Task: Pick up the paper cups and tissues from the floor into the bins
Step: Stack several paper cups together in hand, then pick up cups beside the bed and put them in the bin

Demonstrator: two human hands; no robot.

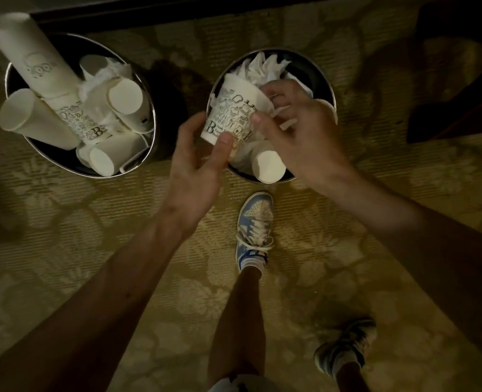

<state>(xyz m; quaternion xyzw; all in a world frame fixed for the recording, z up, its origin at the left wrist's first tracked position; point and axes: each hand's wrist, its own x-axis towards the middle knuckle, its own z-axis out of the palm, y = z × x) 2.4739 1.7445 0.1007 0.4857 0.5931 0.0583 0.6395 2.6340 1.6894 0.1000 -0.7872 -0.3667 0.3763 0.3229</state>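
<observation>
While you stand over two bins on the carpet point(92, 222), both hands meet on one printed cup point(231, 114). Your left hand point(197, 159) grips it from below, thumb pressed on the printed side and fingers curled round its near-left edge. Your right hand point(302, 131) grips the same cup from the other side, thumb on the print and fingers curled over its top edge; whether they also catch tissue, you cannot tell.

Directly under both hands sits the right bin point(310, 72). Crumpled tissues point(262, 67) fill it just beyond your right fingers, and a plain cup point(269, 166) lies bottom-up near your right wrist.

Well off to the left of your left hand stands the left bin point(152, 120). It is packed: a tall stack point(33, 58) of cups leans out of it, loose cups point(125, 100) lie at angles round it, and tissue point(98, 80) is wedged between them.

Your shoe point(255, 222) stands on the carpet just behind the right bin, between your forearms.
</observation>
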